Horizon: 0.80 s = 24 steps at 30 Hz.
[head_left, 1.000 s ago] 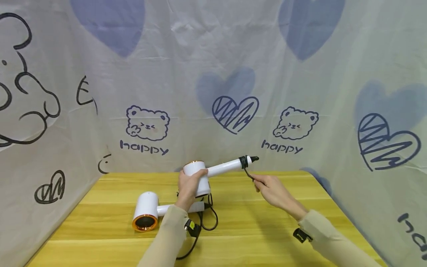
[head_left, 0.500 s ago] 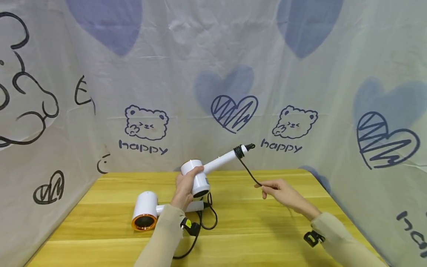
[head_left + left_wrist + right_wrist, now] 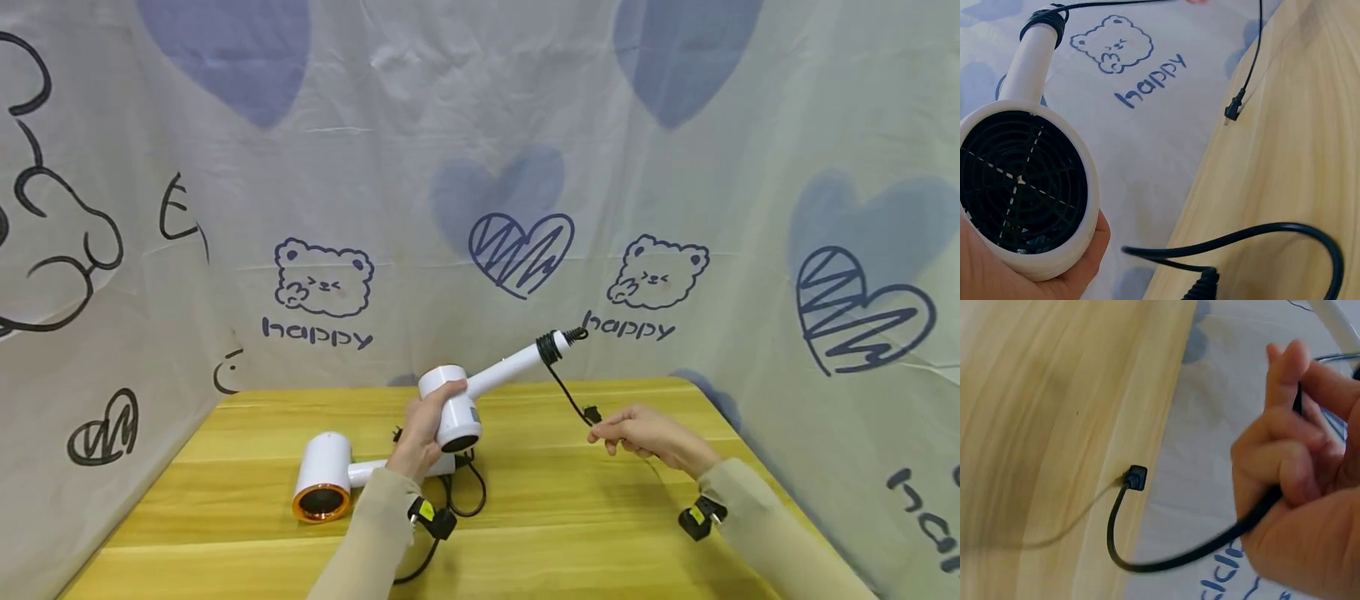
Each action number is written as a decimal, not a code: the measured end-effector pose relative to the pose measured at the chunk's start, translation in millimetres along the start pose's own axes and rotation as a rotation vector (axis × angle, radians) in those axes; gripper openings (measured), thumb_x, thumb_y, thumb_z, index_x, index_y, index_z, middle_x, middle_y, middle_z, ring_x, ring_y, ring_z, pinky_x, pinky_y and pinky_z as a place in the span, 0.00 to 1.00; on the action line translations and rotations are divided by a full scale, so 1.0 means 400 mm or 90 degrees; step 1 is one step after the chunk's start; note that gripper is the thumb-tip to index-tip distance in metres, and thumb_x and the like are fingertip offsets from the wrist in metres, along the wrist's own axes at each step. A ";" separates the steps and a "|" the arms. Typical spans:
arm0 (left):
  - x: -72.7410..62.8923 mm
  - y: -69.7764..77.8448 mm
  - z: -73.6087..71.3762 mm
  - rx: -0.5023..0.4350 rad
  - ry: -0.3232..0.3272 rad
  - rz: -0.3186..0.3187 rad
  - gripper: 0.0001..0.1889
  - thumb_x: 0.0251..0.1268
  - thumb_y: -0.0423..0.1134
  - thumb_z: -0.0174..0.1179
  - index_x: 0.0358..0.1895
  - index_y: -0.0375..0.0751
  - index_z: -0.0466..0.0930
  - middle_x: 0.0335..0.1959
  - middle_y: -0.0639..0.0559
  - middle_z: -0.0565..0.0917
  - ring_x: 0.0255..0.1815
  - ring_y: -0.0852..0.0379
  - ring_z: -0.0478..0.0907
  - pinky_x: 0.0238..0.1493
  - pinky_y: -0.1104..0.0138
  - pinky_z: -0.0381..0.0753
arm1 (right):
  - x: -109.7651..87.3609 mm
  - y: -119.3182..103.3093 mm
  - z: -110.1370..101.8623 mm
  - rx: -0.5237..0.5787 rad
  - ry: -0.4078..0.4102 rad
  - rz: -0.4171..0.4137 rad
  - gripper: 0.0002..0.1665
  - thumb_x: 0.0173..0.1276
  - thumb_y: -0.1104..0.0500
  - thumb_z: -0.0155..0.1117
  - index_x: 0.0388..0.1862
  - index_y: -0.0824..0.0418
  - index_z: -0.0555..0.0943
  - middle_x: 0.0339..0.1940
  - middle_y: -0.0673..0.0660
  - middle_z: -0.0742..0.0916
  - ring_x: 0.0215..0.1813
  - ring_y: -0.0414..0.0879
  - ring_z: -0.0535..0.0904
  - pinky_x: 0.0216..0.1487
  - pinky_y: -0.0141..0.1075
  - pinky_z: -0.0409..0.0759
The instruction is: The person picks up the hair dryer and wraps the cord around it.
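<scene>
My left hand [image 3: 420, 429] grips a white hair dryer [image 3: 459, 423] by its barrel, raised above the table with the handle pointing up to the right. In the left wrist view its round black grille [image 3: 1019, 181] faces the camera. Black cord [image 3: 548, 348] is wound in several turns round the handle's end. From there a stretch of cord runs down to my right hand [image 3: 648, 433], which pinches it between thumb and fingers. In the right wrist view the cord leaves the curled fingers and loops to a black plug [image 3: 1137, 477] that dangles free.
A second white hair dryer [image 3: 327, 467] with an orange rim lies at the left of the wooden table [image 3: 570, 533], partly hidden behind my left arm. Its black cord [image 3: 480, 500] loops beside the handle. A patterned cloth [image 3: 420, 292] hangs behind and at both sides.
My right hand has moved right and slightly down with the cord, lengthening the stretch off the handle. The handle has tilted further up, and the plug has come into sight beside the right hand.
</scene>
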<state>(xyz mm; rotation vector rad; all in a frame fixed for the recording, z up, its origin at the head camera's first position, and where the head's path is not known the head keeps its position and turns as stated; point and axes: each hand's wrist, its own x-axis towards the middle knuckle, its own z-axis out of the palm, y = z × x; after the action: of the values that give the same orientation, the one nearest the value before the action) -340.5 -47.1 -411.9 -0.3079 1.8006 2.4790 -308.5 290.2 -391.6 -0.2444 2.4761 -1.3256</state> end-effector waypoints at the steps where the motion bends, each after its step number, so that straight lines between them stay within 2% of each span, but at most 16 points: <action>1: -0.001 -0.002 0.001 0.002 -0.006 -0.005 0.44 0.47 0.54 0.74 0.63 0.35 0.63 0.45 0.43 0.81 0.36 0.53 0.82 0.35 0.64 0.84 | 0.003 0.001 0.002 -0.018 0.012 0.004 0.18 0.72 0.49 0.59 0.46 0.61 0.86 0.23 0.50 0.82 0.16 0.37 0.54 0.15 0.26 0.55; 5: -0.001 -0.009 0.004 0.005 -0.037 -0.020 0.41 0.48 0.54 0.73 0.62 0.36 0.65 0.41 0.45 0.82 0.34 0.54 0.82 0.33 0.64 0.84 | 0.014 -0.002 -0.006 -0.078 0.066 0.016 0.21 0.71 0.45 0.60 0.40 0.60 0.88 0.16 0.48 0.75 0.15 0.38 0.52 0.16 0.28 0.54; 6: -0.001 -0.010 0.005 0.006 -0.045 -0.023 0.40 0.49 0.53 0.73 0.61 0.36 0.66 0.39 0.46 0.82 0.33 0.54 0.82 0.32 0.64 0.84 | 0.017 -0.003 -0.013 -0.093 0.083 0.018 0.22 0.70 0.43 0.60 0.38 0.60 0.88 0.18 0.49 0.77 0.17 0.38 0.56 0.18 0.29 0.58; 8: -0.002 -0.011 0.007 0.007 -0.063 -0.024 0.38 0.50 0.52 0.72 0.60 0.36 0.67 0.38 0.47 0.82 0.32 0.54 0.82 0.32 0.64 0.83 | 0.021 -0.008 -0.028 -0.111 0.113 0.030 0.24 0.69 0.41 0.60 0.34 0.59 0.88 0.28 0.55 0.83 0.25 0.45 0.72 0.27 0.34 0.73; 9: -0.003 -0.012 0.007 0.008 -0.071 -0.022 0.37 0.51 0.51 0.71 0.60 0.35 0.68 0.37 0.47 0.82 0.32 0.54 0.82 0.32 0.64 0.83 | 0.023 -0.011 -0.037 -0.115 0.125 0.038 0.24 0.69 0.40 0.60 0.33 0.59 0.88 0.36 0.59 0.86 0.34 0.50 0.78 0.36 0.40 0.79; 10: -0.004 -0.012 0.008 0.010 -0.081 -0.022 0.36 0.51 0.51 0.71 0.60 0.35 0.68 0.37 0.47 0.82 0.32 0.54 0.82 0.32 0.64 0.84 | 0.026 -0.014 -0.045 -0.119 0.130 0.040 0.25 0.69 0.39 0.59 0.33 0.59 0.88 0.47 0.63 0.86 0.46 0.57 0.80 0.46 0.48 0.81; 12: -0.007 -0.013 0.008 0.019 -0.096 -0.021 0.35 0.52 0.50 0.70 0.59 0.35 0.69 0.36 0.48 0.83 0.31 0.54 0.82 0.32 0.64 0.84 | 0.032 -0.020 -0.055 -0.125 0.140 0.039 0.25 0.70 0.39 0.58 0.33 0.58 0.88 0.66 0.66 0.78 0.66 0.66 0.70 0.62 0.62 0.71; 13: -0.008 -0.013 0.010 0.022 -0.107 -0.024 0.34 0.52 0.50 0.70 0.59 0.35 0.69 0.36 0.48 0.83 0.31 0.54 0.82 0.32 0.64 0.84 | 0.035 -0.025 -0.061 -0.123 0.140 0.037 0.25 0.70 0.39 0.58 0.34 0.58 0.88 0.68 0.67 0.76 0.69 0.68 0.66 0.65 0.66 0.66; 14: -0.008 -0.014 0.012 0.025 -0.122 -0.025 0.34 0.53 0.50 0.69 0.59 0.34 0.70 0.36 0.47 0.83 0.31 0.54 0.82 0.32 0.64 0.84 | 0.038 -0.030 -0.065 -0.126 0.140 0.034 0.26 0.70 0.39 0.58 0.34 0.58 0.88 0.68 0.68 0.75 0.69 0.68 0.66 0.65 0.67 0.65; 15: -0.010 -0.015 0.014 0.028 -0.135 -0.030 0.34 0.53 0.50 0.69 0.59 0.34 0.70 0.36 0.48 0.83 0.31 0.54 0.83 0.32 0.64 0.84 | 0.040 -0.035 -0.068 -0.124 0.139 0.033 0.26 0.70 0.38 0.58 0.34 0.58 0.87 0.64 0.68 0.78 0.65 0.67 0.69 0.63 0.64 0.68; 17: -0.011 -0.017 0.018 0.035 -0.167 -0.041 0.34 0.54 0.51 0.68 0.59 0.34 0.69 0.36 0.48 0.83 0.31 0.54 0.83 0.33 0.64 0.85 | 0.045 -0.044 -0.070 -0.122 0.138 0.032 0.24 0.69 0.39 0.60 0.34 0.58 0.88 0.51 0.67 0.80 0.54 0.62 0.73 0.54 0.55 0.73; 20: -0.013 -0.019 0.023 0.051 -0.213 -0.052 0.35 0.55 0.52 0.67 0.61 0.34 0.68 0.38 0.48 0.82 0.33 0.54 0.82 0.34 0.63 0.85 | 0.048 -0.055 -0.072 -0.113 0.158 0.025 0.20 0.68 0.45 0.62 0.34 0.60 0.88 0.45 0.63 0.80 0.49 0.56 0.72 0.50 0.50 0.73; 21: -0.013 -0.020 0.022 0.058 -0.220 -0.056 0.35 0.55 0.53 0.67 0.61 0.34 0.68 0.38 0.48 0.82 0.33 0.54 0.82 0.35 0.63 0.86 | 0.047 -0.059 -0.075 -0.105 0.166 0.025 0.18 0.68 0.47 0.62 0.35 0.61 0.88 0.45 0.63 0.80 0.49 0.57 0.73 0.51 0.51 0.73; 24: -0.011 -0.022 0.015 0.081 -0.229 -0.059 0.36 0.55 0.53 0.67 0.62 0.35 0.68 0.39 0.48 0.82 0.34 0.53 0.83 0.36 0.61 0.86 | 0.046 -0.073 -0.086 -0.090 0.202 0.011 0.16 0.69 0.55 0.59 0.43 0.65 0.87 0.59 0.68 0.82 0.60 0.63 0.73 0.62 0.60 0.70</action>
<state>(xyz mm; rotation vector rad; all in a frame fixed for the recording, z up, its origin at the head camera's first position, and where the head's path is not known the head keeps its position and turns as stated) -335.2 -38.3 -417.6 0.0591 1.7364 2.1747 -338.0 295.3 -353.3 -0.0462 2.8319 -1.2677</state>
